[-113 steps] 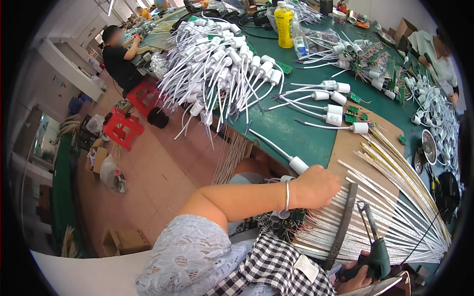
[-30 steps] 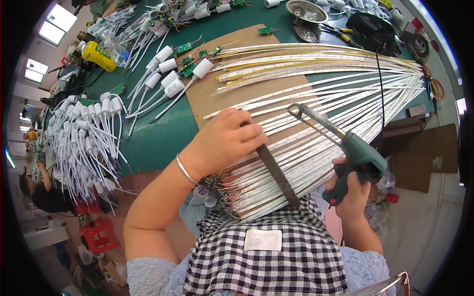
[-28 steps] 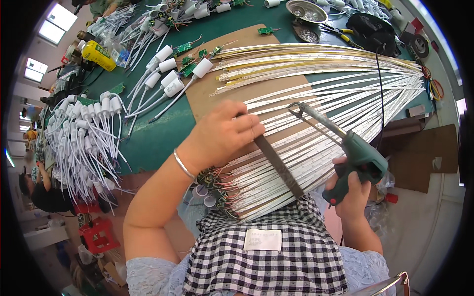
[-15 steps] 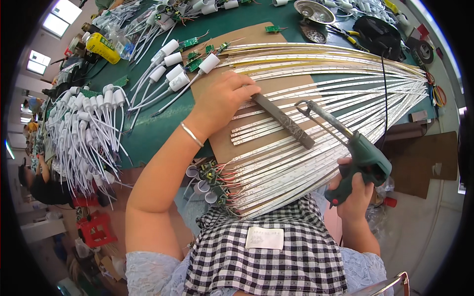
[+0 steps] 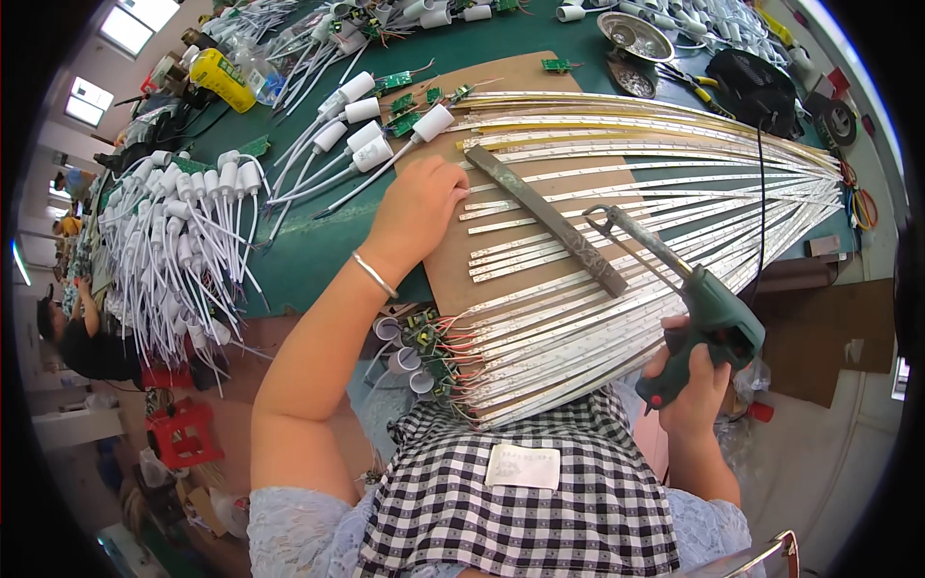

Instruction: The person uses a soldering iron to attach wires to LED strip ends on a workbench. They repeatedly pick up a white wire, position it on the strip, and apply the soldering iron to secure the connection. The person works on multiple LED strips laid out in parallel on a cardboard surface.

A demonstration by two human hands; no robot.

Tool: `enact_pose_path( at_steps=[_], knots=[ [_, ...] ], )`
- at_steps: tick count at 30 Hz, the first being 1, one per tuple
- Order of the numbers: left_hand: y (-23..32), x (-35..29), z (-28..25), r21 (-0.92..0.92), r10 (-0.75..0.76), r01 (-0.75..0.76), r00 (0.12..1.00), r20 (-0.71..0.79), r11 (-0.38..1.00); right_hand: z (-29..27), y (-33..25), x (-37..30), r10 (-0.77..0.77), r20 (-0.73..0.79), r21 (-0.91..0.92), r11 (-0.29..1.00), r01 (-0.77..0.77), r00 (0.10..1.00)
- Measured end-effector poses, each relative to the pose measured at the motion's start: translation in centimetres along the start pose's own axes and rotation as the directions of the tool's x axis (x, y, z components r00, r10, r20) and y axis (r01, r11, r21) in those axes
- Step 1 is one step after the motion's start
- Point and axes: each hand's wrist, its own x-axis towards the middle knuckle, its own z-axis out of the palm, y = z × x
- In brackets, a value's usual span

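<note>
My right hand (image 5: 696,390) grips a green soldering gun (image 5: 721,313). Its thin metal tip and feed tube reach left over the LED strips (image 5: 568,328), a fan of long white strips on the bench. A dark flat bar (image 5: 544,214) lies slantwise across several of them, apart from my left hand (image 5: 422,204). The left fingers are curled together beside the loose ends of the middle strips; what they pinch, if anything, is hidden. Small circuit boards (image 5: 424,342) with wires and white lamp caps are joined to the near strip ends, by the checked apron (image 5: 520,520).
White lamp caps with cables (image 5: 193,231) are heaped at the left of the green bench (image 5: 323,241). More caps (image 5: 371,154) lie beyond my left hand. A brown board (image 5: 438,260) is under the strips. Pliers (image 5: 708,96) and a metal dish (image 5: 636,39) sit at the far right.
My left hand has let go of the dark bar's upper end and drawn back left and slightly down to the strip ends. The right hand and soldering gun have barely moved.
</note>
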Motion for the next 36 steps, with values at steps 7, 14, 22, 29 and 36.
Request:
enact_pose_path(
  at_steps=[7, 14, 22, 29, 36],
  knots=[
    [0.9, 0.2, 0.6, -0.113, -0.037, 0.042, 0.998, 0.047, 0.993, 0.2, 0.1, 0.0, 0.001, 0.0, 0.013, 1.0, -0.001, 1.0],
    [0.9, -0.4, -0.4, -0.275, -0.156, 0.175, 0.984, 0.091, 0.945, 0.0, 0.4, 0.1, 0.013, 0.028, 0.012, 1.0, -0.014, 1.0],
    [-0.1, 1.9, 1.3, 0.003, 0.327, -0.327, 0.944, -0.037, 0.945, 0.2, 0.3, 0.0, -0.001, 0.011, 0.018, 1.0, 0.001, 1.0],
    [0.5, 1.6, 2.3, 0.08, 0.263, -0.269, 0.962, 0.076, 0.96, 0.0, 0.6, 0.2, 0.057, -0.019, 0.055, 0.997, -0.055, 0.998],
    [0.6, 1.6, 2.3, -0.003, 0.207, -0.208, 0.97, 0.127, 0.978, 0.2, 0.7, 0.2, 0.04, -0.004, 0.057, 0.998, -0.04, 0.999]
  ],
)
